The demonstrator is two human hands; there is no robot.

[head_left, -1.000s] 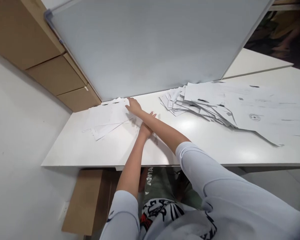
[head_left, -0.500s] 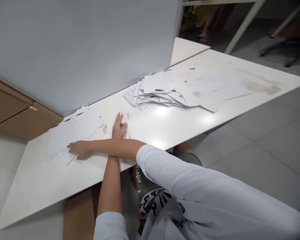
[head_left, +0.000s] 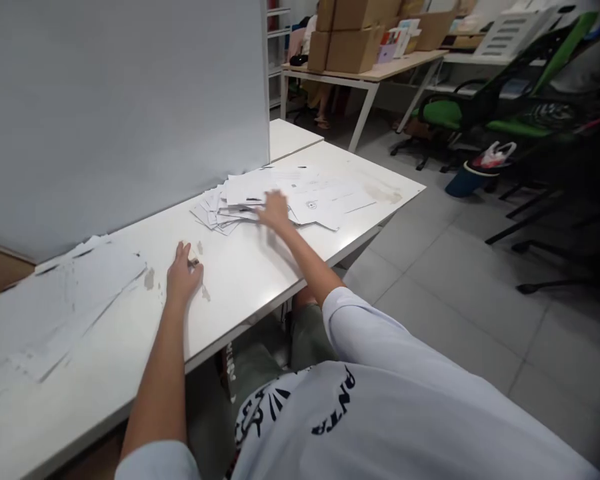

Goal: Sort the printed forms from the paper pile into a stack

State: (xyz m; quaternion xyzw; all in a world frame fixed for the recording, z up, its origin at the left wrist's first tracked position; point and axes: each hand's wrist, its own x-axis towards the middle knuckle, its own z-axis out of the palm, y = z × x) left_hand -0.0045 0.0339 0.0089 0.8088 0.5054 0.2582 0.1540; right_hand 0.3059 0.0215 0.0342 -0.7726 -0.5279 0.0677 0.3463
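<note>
White table is running along a grey divider panel; cardboard boxes are sitting on a far table at 12 o'clock and a green chair at 2 o'clock.

Count: two paper heaps, two hands, one small pale thing.

Right hand is lying flat on the right paper pile, fingers apart, blurred, not clamping anything as far as I can see. Left hand is resting palm down on bare table, fingertips at the pale thing; cannot tell if it is pinching it.

Diff vs 0.5 s ago: right hand was crossing over the left forearm onto the left paper stack; now it is sitting on the right pile, arms uncrossed. Left hand is staying put.

Right pile is sitting at 2 o'clock of the left hand, against the panel's end, fanned out, long axis running roughly 9 to 3 o'clock. Left stack is lying at 9 o'clock of the left hand, long axis running 8 to 2 o'clock.
</note>
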